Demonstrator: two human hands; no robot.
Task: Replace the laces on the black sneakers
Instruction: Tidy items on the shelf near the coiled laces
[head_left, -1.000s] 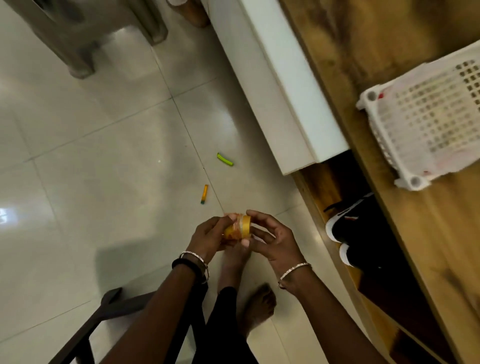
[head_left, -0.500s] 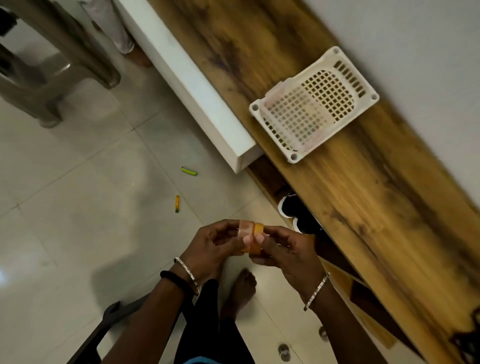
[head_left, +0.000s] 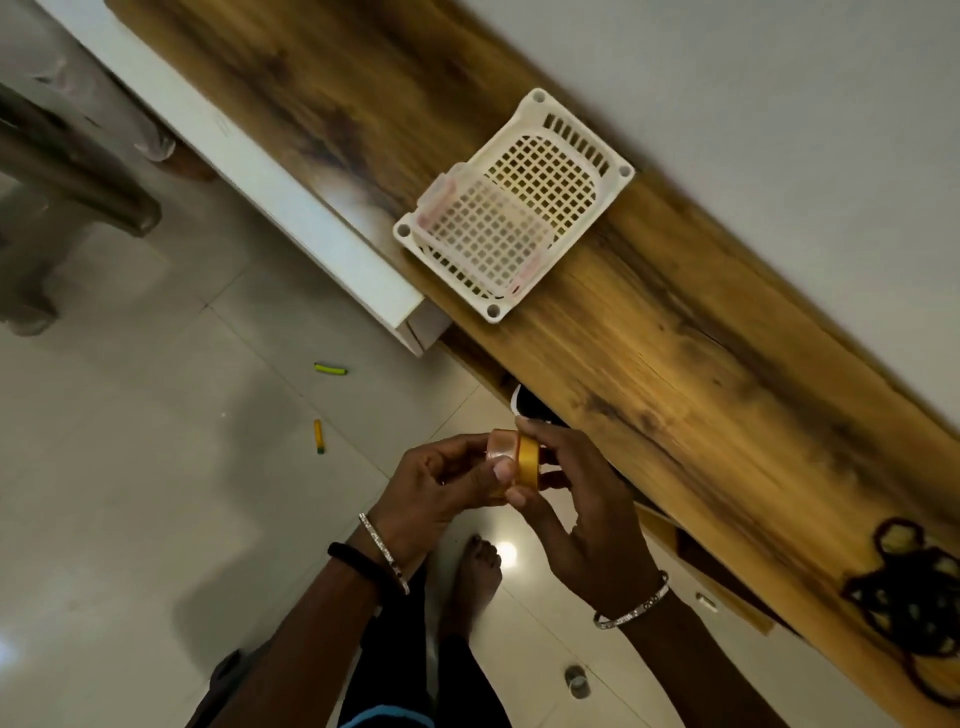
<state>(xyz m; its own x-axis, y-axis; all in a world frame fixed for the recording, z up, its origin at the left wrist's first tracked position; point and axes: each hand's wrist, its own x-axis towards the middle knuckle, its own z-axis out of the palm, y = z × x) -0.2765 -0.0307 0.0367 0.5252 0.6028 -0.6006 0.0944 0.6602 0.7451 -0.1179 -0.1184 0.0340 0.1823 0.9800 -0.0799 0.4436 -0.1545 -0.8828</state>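
Gripping a small yellow roll from either side, the left hand and right hand curl fingers and thumbs round it above the tiled floor. The black sneakers sit tucked under the wooden surface, just beyond the hands on the far side, with only a small part showing. A white basket stands farther off on that surface.

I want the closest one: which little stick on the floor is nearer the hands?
The orange stick, lying closer to the left hand; the green stick lies farther off.
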